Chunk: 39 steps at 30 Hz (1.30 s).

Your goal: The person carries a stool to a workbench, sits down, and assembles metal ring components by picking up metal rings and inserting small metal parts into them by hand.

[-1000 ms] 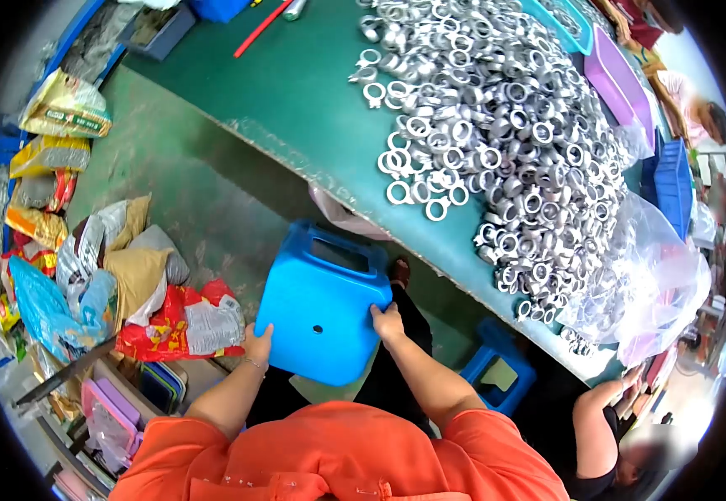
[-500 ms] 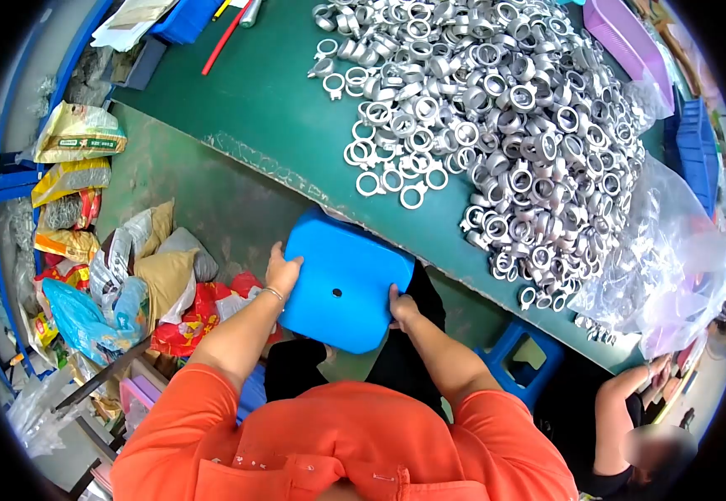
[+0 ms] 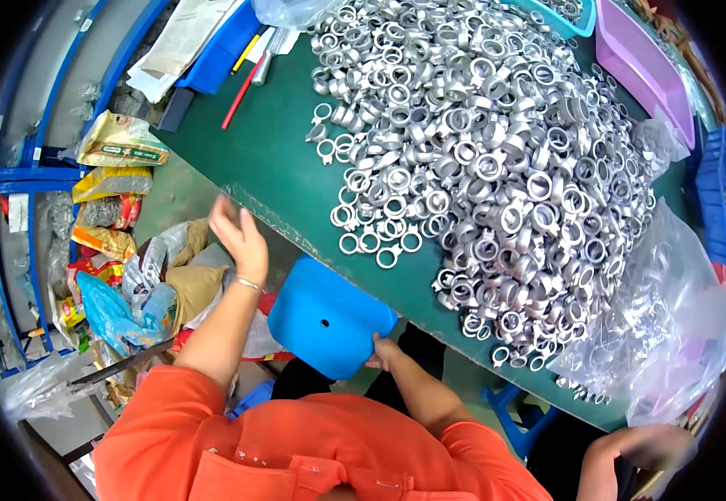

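Observation:
A blue plastic stool [image 3: 320, 307], with a small hole in its seat, is partly under the edge of the green table [image 3: 271, 154]. My right hand [image 3: 382, 351] grips the stool's right edge, thumb on top and the other fingers mostly hidden below. Raised beside the table's left edge, my left hand [image 3: 242, 240] is open, its fingers apart and nothing in it. A large pile of grey metal rings [image 3: 496, 150] covers much of the tabletop.
Filled bags [image 3: 200, 288] lie on the floor at left, beside a blue shelf rack [image 3: 29, 179]. A red pen [image 3: 242, 93], papers [image 3: 184, 37] and a purple basket [image 3: 642, 63] lie on the table. Clear plastic [image 3: 655, 317] and another person's arm [image 3: 601, 468] are at right.
My left hand has let go of the stool and moved up and left to the table's edge. My right hand stays on the stool. The view has shifted.

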Tool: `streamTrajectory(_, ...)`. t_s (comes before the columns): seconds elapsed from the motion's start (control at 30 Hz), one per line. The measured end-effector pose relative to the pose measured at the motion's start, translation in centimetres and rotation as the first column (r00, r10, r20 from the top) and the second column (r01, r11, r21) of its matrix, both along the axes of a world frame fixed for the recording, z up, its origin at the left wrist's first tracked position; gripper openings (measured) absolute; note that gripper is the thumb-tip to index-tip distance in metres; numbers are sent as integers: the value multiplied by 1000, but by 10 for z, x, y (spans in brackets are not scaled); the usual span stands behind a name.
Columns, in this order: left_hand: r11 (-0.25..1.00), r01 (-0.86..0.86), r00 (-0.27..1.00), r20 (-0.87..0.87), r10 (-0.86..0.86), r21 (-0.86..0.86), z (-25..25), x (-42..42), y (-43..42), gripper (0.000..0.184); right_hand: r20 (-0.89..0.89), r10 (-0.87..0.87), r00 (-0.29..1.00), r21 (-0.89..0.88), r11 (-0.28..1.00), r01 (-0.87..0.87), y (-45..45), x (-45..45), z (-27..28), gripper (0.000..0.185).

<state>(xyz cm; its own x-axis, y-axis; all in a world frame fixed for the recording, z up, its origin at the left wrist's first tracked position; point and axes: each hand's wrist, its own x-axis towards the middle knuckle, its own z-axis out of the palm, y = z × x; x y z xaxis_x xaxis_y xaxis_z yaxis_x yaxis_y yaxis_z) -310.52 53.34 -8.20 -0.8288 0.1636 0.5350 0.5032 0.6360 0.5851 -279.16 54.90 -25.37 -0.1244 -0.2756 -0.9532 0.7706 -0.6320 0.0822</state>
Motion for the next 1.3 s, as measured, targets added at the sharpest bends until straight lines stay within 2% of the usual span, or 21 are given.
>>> streamTrajectory(0.07, 985, 163, 982, 91, -167, 49, 51, -12, 50, 36, 4, 61, 998, -5, 998, -61, 13, 6, 8, 51)
streamTrajectory(0.13, 919, 324, 938, -48, -343, -225, 64, -31, 79, 39, -154, 108, 982, 152, 985, -85, 44, 14, 37, 44)
streamTrajectory(0.17, 839, 408, 893, -35, -450, -361, 59, -38, 88, 42, -148, 35, 988, 135, 991, -15, 44, 27, 28, 39)
streamTrajectory(0.2, 751, 437, 889, 109, -445, -494, 65, -34, 96, 43, -149, 34, 988, 121, 993, -16, 36, 41, 17, 39)
streamTrajectory(0.27, 724, 440, 891, 157, -426, -532, 64, -39, 95, 42, -174, -385, 906, 24, 919, 395, 32, 77, -5, 33)
streamTrajectory(0.33, 729, 448, 890, 179, -420, -517, 65, -39, 97, 38, -196, -422, 885, 0, 903, 430, 46, 78, 11, 33)
streamTrajectory(0.43, 722, 455, 889, 213, -406, -521, 66, -39, 97, 40, -221, -243, 944, 4, 968, 250, 66, 61, 62, 32)
streamTrajectory(0.7, 697, 451, 890, 227, -395, -558, 71, -39, 100, 43, -337, -96, 937, 26, 993, 111, 86, 55, 106, 31)
streamTrajectory(0.83, 695, 447, 891, 217, -398, -562, 69, -37, 99, 44, -420, 2, 907, 133, 989, 60, 93, 25, 113, 31)
streamTrajectory(0.97, 695, 468, 880, 213, -425, -546, 68, -39, 98, 44, -497, 158, 853, 324, 946, 14, 111, 26, 142, 31)
streamTrajectory(1.1, 687, 475, 874, 205, -440, -550, 66, -41, 95, 45, -494, 334, 803, 586, 810, 23, 116, 12, 165, 30)
streamTrajectory(1.3, 688, 536, 840, 235, -488, -489, 64, -45, 86, 44, -340, 624, 703, 898, 437, 47, 117, -44, 174, 30)
